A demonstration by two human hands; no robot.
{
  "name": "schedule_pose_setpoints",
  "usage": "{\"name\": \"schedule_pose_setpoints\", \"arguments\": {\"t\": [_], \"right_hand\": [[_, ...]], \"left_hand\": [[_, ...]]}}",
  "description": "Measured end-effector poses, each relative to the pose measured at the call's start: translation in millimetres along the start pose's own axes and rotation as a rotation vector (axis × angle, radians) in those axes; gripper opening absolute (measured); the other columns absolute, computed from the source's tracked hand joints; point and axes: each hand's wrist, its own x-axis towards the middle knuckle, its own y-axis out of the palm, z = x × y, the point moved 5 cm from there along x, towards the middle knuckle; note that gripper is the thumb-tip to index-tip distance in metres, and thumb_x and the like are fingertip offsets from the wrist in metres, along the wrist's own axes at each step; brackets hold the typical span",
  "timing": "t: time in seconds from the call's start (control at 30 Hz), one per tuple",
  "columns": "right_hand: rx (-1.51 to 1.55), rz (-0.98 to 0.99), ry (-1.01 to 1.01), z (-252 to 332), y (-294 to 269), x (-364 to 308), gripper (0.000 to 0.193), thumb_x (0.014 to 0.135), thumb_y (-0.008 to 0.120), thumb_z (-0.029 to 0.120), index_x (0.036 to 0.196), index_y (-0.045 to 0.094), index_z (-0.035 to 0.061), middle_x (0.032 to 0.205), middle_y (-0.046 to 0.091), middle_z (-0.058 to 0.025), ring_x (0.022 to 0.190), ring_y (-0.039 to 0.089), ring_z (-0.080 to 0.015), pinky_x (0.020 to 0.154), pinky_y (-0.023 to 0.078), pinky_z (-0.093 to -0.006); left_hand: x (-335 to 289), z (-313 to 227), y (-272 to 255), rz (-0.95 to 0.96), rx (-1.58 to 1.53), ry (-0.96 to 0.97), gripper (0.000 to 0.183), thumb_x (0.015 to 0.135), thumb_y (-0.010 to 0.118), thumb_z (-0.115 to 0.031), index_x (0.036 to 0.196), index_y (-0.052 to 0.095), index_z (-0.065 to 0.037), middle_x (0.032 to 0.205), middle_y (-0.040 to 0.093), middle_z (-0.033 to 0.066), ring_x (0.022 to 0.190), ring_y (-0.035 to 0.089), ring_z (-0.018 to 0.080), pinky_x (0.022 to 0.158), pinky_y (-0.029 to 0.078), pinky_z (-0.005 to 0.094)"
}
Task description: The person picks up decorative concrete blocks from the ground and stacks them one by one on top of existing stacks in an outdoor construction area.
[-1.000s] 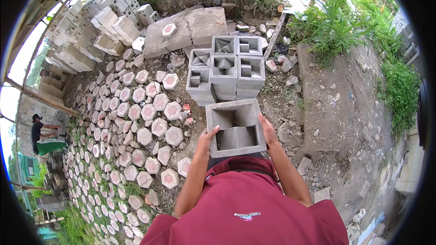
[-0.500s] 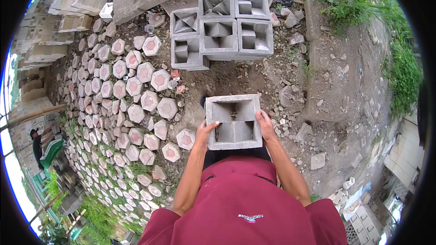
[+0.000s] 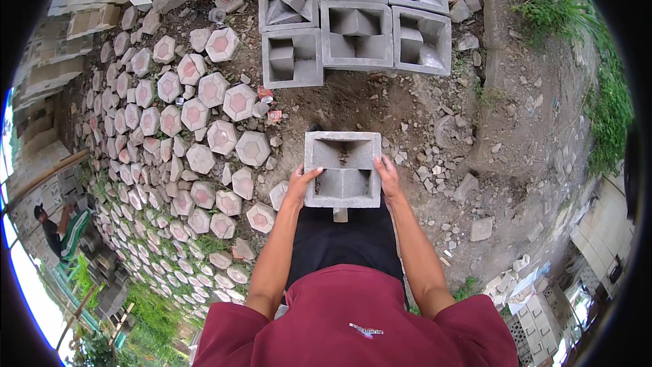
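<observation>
A square grey concrete vent block point(image 3: 343, 186), hollow with angled inner faces, is held level in front of my body. My left hand point(image 3: 299, 182) grips its left side, thumb over the rim. On the opposite side my right hand point(image 3: 388, 175) clasps the edge, fingers mostly hidden behind it. Beyond the held block stands a group of similar vent blocks point(image 3: 358, 62), set close together with their openings facing up. Bare soil separates that group from my feet.
Many hexagonal pavers point(image 3: 240, 100) with reddish centres cover the ground at left. Rubble point(image 3: 428, 170) is scattered at right, beside a concrete strip point(image 3: 516, 95). More blocks point(image 3: 61, 47) are stacked far left, where another person point(image 3: 51, 228) is. Green plants point(image 3: 611, 115) edge the right.
The grouped blocks now appear nearer and larger. The held block sits a little farther from my torso, with more of my dark trousers showing. Both hands keep their grip.
</observation>
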Motion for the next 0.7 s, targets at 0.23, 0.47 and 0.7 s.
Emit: {"name": "schedule_pose_setpoints", "arguments": {"t": [0.23,0.47,0.7], "right_hand": [[-0.037,-0.107,0.005,-130,-13,194,0.08,0.092,0.031,0.064,0.138,0.036,-0.0015,0.138,0.042,-0.0134,0.127,0.039,-0.0222,0.108,0.026,-0.0346],[-0.023,-0.217,-0.09,-240,-3,348,0.081,0.09,0.033,0.066,0.138,0.035,0.0002,0.141,0.04,-0.0125,0.128,0.038,-0.0231,0.107,0.026,-0.0348],[-0.11,-0.205,-0.248,-286,9,487,0.076,0.09,0.037,0.063,0.134,0.042,0.0002,0.137,0.044,-0.0135,0.125,0.042,-0.0234,0.105,0.029,-0.0346]], "left_hand": [[142,56,-79,-0.036,0.014,0.164,0.051,0.072,0.074,-0.019,0.116,0.056,-0.001,0.106,0.062,0.0072,0.094,0.059,0.017,0.085,0.045,0.0312],[331,117,-179,-0.119,0.113,0.223,0.05,0.076,0.072,-0.027,0.116,0.06,0.0,0.103,0.064,0.0074,0.096,0.057,0.0164,0.086,0.042,0.0291],[495,126,-253,-0.398,0.444,0.26,0.102,0.086,0.013,-0.075,0.126,0.045,0.013,0.13,0.047,0.0307,0.129,0.04,0.0346,0.105,0.028,0.0372]]}}
